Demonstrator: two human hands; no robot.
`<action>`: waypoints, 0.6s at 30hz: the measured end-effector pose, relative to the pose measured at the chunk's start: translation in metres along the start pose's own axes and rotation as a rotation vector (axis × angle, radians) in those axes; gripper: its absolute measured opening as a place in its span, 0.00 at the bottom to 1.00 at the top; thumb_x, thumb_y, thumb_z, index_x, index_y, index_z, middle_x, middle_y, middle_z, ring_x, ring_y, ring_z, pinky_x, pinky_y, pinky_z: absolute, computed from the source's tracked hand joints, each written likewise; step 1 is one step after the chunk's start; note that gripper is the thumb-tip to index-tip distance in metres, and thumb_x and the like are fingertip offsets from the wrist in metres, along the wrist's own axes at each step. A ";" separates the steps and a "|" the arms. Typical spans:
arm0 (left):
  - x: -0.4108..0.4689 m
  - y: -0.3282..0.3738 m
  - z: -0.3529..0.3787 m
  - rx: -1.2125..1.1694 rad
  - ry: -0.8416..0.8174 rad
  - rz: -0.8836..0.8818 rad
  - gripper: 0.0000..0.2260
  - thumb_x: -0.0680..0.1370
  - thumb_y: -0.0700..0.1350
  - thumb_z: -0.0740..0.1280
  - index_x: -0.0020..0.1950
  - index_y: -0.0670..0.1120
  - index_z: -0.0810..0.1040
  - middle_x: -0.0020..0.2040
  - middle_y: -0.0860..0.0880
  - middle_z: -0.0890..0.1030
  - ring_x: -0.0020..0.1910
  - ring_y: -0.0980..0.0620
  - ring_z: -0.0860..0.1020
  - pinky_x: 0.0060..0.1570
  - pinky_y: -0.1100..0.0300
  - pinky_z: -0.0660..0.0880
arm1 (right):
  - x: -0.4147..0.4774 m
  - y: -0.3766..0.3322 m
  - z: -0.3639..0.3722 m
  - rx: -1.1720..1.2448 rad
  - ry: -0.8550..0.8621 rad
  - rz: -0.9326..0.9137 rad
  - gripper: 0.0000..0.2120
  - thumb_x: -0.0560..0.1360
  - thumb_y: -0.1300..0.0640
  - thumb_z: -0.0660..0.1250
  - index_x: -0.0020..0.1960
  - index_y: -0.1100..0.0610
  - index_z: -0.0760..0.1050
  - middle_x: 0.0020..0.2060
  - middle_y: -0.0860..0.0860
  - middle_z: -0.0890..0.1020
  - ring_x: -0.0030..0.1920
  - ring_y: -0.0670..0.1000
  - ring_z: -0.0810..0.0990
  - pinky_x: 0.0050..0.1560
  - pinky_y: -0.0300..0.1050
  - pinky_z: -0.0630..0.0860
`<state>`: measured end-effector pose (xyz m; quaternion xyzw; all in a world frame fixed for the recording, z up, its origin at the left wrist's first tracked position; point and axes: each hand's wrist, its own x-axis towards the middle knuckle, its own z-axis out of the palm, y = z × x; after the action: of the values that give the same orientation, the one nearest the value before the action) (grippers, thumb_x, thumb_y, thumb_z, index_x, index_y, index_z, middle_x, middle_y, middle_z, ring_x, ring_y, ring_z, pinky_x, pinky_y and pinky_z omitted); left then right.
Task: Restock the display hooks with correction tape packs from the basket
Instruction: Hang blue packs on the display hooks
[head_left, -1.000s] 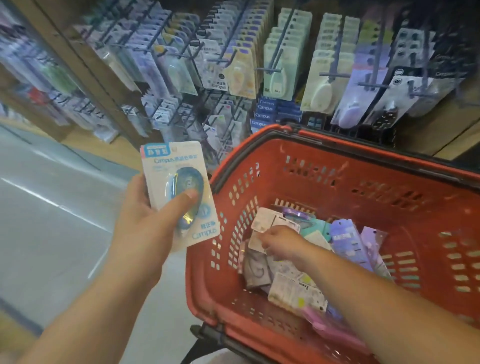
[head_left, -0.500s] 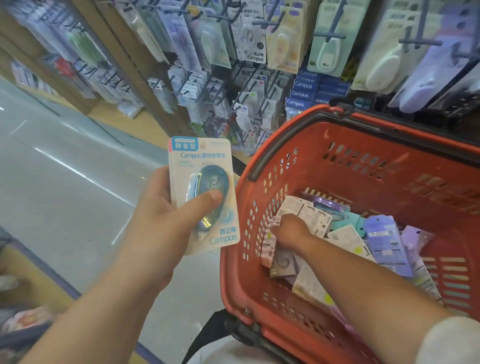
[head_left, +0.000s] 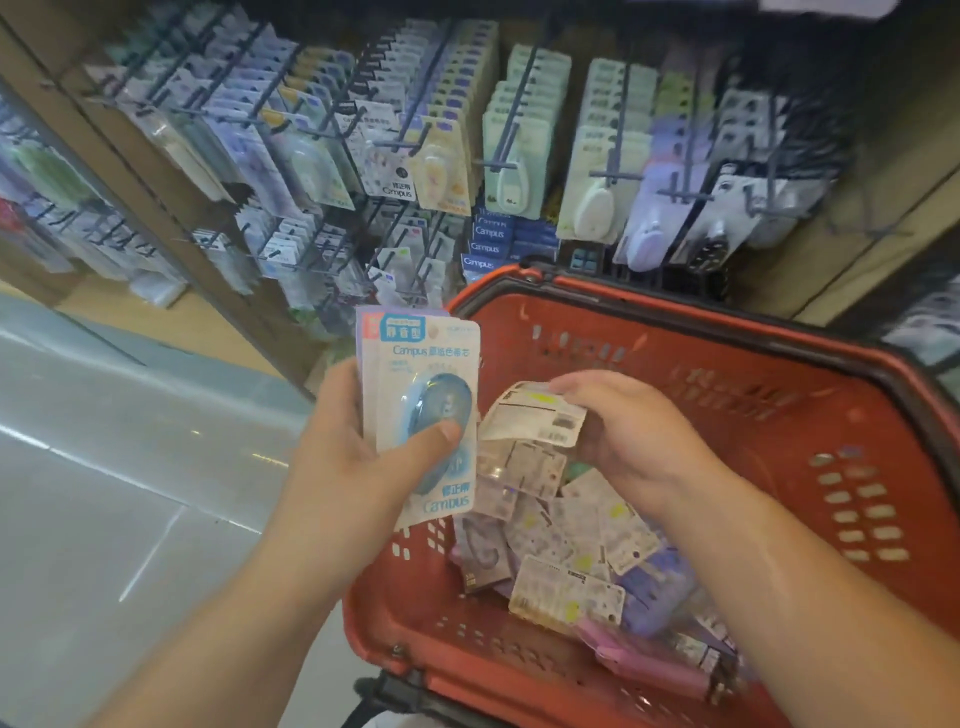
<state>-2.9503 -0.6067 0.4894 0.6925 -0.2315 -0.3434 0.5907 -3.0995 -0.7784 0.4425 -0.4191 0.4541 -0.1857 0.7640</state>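
I have both hands over the near-left part of the basket, a red one with a black rim that fills the lower right of my view.

My left hand is at the basket's left rim, clenched around a blue pack. The thumb presses across the blister on its face and the fingers wrap behind. The pack stands upright, printed side toward me. The edge of a 2nd card shows behind it on the left, so I hold at least 2. How many more, I cannot tell.

My right hand is inside the basket, just right of the blue pack. It grasps 1 pack by its right end, fingertips over the top edge. That pack is lifted above the pile and tilted, its printed back with a yellow mark facing me. Its left end is close to the blue pack. I cannot tell if they touch.

The pile lies on the basket's floor, mostly backs up, with purple and pink packs at its near-right side.

Beyond the basket's far rim, hooks carry rows of hanging packs. Blue boxes sit just past the far-left corner. Grey floor lies left of the basket.
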 end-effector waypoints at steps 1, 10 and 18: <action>0.001 0.000 0.006 0.005 -0.012 0.011 0.23 0.68 0.43 0.81 0.59 0.56 0.78 0.55 0.51 0.88 0.53 0.44 0.87 0.50 0.39 0.84 | -0.007 -0.002 -0.006 0.082 0.024 0.023 0.07 0.79 0.66 0.66 0.51 0.61 0.83 0.45 0.59 0.87 0.44 0.57 0.84 0.42 0.51 0.82; -0.003 0.020 0.051 -0.060 -0.088 0.069 0.16 0.69 0.44 0.76 0.47 0.66 0.83 0.55 0.50 0.88 0.55 0.41 0.87 0.55 0.31 0.81 | -0.054 -0.003 -0.057 0.244 -0.037 -0.029 0.21 0.76 0.79 0.58 0.65 0.66 0.77 0.55 0.60 0.86 0.55 0.55 0.86 0.51 0.44 0.83; -0.003 -0.001 0.074 0.050 -0.136 0.042 0.24 0.67 0.48 0.78 0.61 0.58 0.78 0.56 0.52 0.87 0.55 0.48 0.87 0.55 0.35 0.83 | -0.061 -0.017 -0.067 -0.029 0.135 -0.410 0.22 0.79 0.71 0.66 0.65 0.49 0.79 0.58 0.52 0.85 0.58 0.54 0.85 0.61 0.60 0.81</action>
<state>-3.0075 -0.6535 0.4840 0.6772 -0.2943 -0.3711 0.5631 -3.1865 -0.7800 0.4733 -0.5001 0.4122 -0.3582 0.6721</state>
